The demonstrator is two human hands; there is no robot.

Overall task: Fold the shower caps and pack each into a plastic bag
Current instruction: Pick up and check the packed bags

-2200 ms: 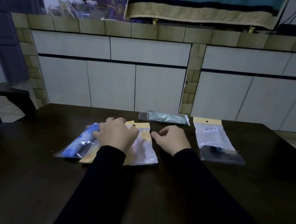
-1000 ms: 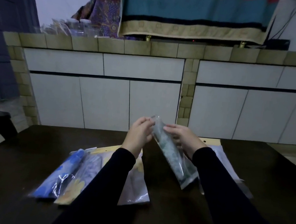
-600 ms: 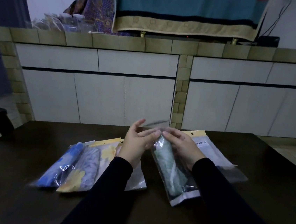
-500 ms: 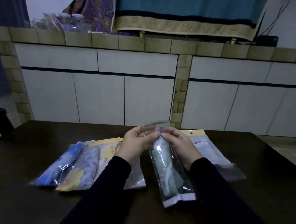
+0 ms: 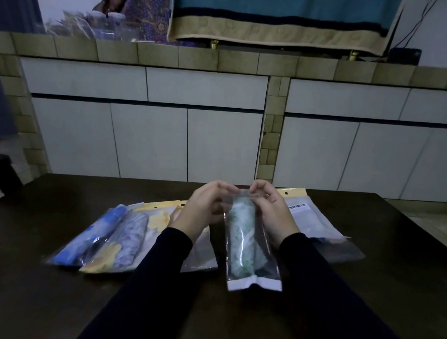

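I see both hands raised just above the dark, smooth table (image 5: 40, 274), the left hand (image 5: 204, 205) and right hand (image 5: 273, 213) each pinching with curled fingers the top edge of a clear, glossy plastic bag (image 5: 250, 244) that hangs upright between them. Inside it sits a pale green shower cap (image 5: 242, 240), folded into a crinkled roll. To the left, flat packed bags (image 5: 105, 237) of blue and yellow-flowered caps overlap on the table; another bag (image 5: 318, 226) lies behind my right wrist.
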